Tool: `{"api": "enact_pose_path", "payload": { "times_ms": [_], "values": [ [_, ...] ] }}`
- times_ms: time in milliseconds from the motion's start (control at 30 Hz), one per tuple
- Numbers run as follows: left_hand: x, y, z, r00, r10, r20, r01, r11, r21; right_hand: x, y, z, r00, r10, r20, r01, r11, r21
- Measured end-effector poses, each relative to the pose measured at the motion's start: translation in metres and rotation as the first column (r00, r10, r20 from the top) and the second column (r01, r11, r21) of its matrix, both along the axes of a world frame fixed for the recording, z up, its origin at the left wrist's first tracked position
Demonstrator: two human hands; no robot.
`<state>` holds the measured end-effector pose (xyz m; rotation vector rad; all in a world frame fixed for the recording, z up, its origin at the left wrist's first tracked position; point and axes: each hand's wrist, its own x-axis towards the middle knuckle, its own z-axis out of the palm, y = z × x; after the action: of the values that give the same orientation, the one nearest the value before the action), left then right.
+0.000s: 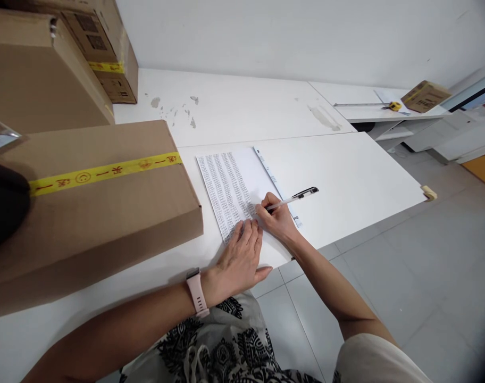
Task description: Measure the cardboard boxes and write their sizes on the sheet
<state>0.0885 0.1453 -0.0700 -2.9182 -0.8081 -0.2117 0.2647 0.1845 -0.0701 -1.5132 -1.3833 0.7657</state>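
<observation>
A sheet of paper [222,181] lies on the white table, covered on its left part with several columns of small dark handwriting. My right hand [276,215] grips a pen [294,198] with a clear barrel and black cap end. Its tip is down at the paper, at the lower end of a written column, partly hidden by my fingers. My left hand [242,250] lies flat on the paper's near edge, fingers stretched out and thumb apart. A pale blue printed strip [272,175] runs along the paper's right side.
A large cardboard box [107,186] with yellow tape stands close on the left, more boxes [102,48] behind it. The white table [346,181] has a corner guard [429,193] at its right end. Far right are a yellow tape measure [394,106] and a small box [425,96].
</observation>
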Motion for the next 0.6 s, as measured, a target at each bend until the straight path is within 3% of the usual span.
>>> {"api": "enact_pose_path", "payload": {
  "times_ms": [600],
  "values": [
    [-0.0003, -0.0007, -0.0017, 1.0, -0.003, 0.022, 0.003, 1.0, 0.009, 0.0009, 0.0015, -0.0018, 1.0, -0.002, 0.001, 0.002, 1.0, 0.003]
  ]
}}
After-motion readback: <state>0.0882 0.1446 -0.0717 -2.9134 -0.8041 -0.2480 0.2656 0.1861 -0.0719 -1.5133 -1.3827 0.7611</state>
